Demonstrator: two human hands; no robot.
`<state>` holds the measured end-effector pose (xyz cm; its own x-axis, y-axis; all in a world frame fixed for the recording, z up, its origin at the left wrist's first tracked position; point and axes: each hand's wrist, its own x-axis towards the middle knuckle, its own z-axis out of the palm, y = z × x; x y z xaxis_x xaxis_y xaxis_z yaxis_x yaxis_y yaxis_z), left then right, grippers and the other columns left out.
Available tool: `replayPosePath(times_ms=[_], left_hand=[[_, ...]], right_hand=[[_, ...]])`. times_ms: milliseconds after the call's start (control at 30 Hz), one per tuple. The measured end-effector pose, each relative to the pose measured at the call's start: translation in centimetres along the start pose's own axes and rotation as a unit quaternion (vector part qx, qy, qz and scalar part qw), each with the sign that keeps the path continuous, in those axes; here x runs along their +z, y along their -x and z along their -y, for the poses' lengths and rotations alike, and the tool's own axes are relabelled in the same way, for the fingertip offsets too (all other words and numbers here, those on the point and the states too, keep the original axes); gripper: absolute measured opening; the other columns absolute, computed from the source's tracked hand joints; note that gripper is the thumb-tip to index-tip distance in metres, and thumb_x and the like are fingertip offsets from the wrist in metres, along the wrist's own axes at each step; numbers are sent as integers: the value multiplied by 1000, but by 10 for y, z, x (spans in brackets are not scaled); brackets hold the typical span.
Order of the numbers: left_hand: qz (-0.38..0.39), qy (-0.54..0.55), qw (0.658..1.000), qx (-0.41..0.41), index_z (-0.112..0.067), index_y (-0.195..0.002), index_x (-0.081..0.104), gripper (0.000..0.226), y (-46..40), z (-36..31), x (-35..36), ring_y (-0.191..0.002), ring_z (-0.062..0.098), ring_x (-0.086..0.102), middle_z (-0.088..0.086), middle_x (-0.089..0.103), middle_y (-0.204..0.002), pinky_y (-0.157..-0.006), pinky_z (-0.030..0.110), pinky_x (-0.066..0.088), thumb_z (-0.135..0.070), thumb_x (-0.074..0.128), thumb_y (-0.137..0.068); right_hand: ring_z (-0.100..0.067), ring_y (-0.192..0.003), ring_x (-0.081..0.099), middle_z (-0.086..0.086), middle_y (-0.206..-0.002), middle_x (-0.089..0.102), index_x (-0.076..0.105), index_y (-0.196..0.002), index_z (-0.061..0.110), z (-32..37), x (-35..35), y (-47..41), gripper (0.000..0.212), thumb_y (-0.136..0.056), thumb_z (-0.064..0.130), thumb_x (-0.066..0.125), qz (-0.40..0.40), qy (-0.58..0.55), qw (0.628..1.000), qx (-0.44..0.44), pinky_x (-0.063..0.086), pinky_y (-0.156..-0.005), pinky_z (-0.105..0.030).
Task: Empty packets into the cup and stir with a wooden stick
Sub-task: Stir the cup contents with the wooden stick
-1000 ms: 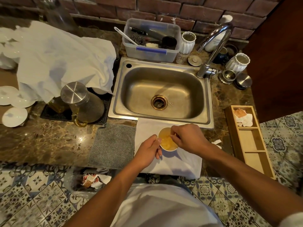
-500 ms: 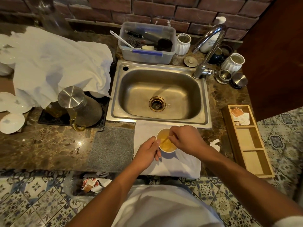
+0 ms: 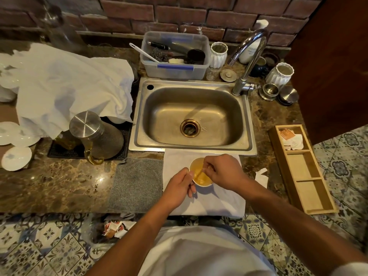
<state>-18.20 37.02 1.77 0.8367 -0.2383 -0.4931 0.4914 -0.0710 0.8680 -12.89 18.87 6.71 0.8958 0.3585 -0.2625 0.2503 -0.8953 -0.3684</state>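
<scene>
- Cup (image 3: 201, 174) sits on white cloth (image 3: 217, 200) at counter (image 3: 59, 186) front edge, just below sink (image 3: 191, 116).
- Left hand (image 3: 179, 186) grips cup side; right hand (image 3: 223, 172) pinches stick (image 3: 200, 172) in the liquid.
- Risk: hard stirring slops liquid or tips the cup on soft cloth.
- Nearby: wooden tray (image 3: 302, 170) right, grey mat (image 3: 137, 184) left; neither blocks.

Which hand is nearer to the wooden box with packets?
Right. The right hand is over the cup, on the side toward the wooden box; the left hand holds the cup's far side.
</scene>
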Motion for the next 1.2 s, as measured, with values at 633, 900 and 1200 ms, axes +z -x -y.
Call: replayPosePath(times_ms=[633, 900, 1200], left_hand=[[12, -14, 1000, 0, -10, -82, 49, 32, 1, -5, -4, -53, 17, 55, 12, 64, -70, -50, 20, 45, -25, 40, -109], [12, -22, 1000, -7, -9, -85, 51, 31, 0, -3, -4, -53, 18, 55, 8, 65, -68, -50, 22, 44, -26, 40, -109], [8, -29, 1000, -9, -10, -85, 50, 32, 1, -2, -3, -53, 16, 55, 2, 67, -65, -53, 27, 42, -28, 40, -109]], right_hand=[[-29, -84, 69, -6, -95, 74, 64, -106, 18, 17, -4, 4, 24, -99, 36, 49, -38, 93, 989, 109, 42, -63, -30], [-30, -86, 67, -7, -94, 74, 68, -99, 18, 25, 5, -1, 21, -97, 30, 51, -38, 6, 992, 119, 41, -65, -30], [-26, -88, 69, -6, -99, 74, 71, -106, 19, 12, -7, 11, 22, -95, 32, 57, 26, 45, 988, 145, 53, -71, -32]])
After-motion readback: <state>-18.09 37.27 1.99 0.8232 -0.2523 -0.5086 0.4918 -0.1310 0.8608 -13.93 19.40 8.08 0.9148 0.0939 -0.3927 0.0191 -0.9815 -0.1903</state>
